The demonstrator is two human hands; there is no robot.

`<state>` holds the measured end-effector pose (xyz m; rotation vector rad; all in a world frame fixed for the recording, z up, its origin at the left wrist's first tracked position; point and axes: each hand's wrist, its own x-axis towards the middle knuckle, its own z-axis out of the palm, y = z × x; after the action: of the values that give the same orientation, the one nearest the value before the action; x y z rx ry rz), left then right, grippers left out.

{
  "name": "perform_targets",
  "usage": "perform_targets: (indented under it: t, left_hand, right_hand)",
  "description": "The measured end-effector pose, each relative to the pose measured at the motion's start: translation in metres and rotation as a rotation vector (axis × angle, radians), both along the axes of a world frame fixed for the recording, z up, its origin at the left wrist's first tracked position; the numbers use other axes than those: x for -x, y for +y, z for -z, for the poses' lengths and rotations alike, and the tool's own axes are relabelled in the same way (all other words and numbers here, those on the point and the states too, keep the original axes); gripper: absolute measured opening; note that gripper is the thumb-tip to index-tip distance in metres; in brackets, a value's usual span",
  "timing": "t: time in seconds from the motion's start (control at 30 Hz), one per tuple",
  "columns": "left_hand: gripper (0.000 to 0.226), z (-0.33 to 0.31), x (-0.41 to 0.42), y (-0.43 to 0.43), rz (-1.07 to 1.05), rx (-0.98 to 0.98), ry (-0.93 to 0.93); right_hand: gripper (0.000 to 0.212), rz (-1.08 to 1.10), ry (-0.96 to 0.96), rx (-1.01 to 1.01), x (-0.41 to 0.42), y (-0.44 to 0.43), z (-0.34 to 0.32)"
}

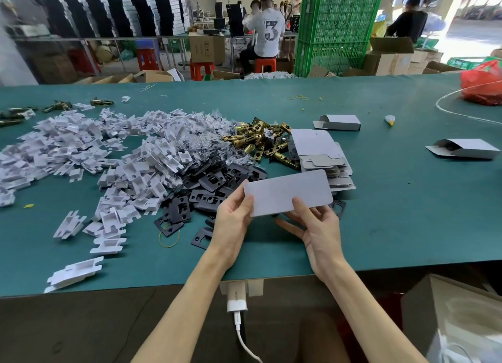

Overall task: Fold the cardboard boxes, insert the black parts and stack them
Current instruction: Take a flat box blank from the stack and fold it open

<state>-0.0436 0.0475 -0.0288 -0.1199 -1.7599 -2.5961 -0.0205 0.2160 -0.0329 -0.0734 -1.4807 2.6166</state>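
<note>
Up front in the head view, a flat cardboard blank [288, 192] is held just above the green table [394, 213], over the near edge of the black plates [217, 183]. The left hand [233, 221] pinches its left end, thumb on top. The right hand [317, 226] grips its near edge, one finger over it and the others beneath; more flat blanks [323, 156] lie stacked just behind, and two folded boxes [338, 122] sit farther right.

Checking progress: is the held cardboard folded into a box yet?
Flat, unfolded: the cardboard lies as one sheet between left hand and right hand.
</note>
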Motion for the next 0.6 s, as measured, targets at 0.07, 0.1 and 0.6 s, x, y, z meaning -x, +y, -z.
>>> perform_targets:
  t: [0.07, 0.1, 0.6]
  left_hand:
    - [0.036, 0.0006, -0.0003, -0.0010, -0.009, -0.001, -0.018]
    - [0.035, 0.0003, -0.0004, -0.0013, -0.019, 0.000, -0.028]
    - [0.026, 0.0046, 0.0014, -0.0006, -0.088, 0.088, -0.011]
  right_hand:
    - [0.038, -0.004, -0.007, -0.024, -0.0004, -0.0003, 0.0002]
    - [0.041, -0.001, -0.011, -0.037, -0.0006, -0.0006, -0.0001]
    - [0.027, 0.028, -0.013, -0.081, -0.0003, 0.0015, 0.0003]
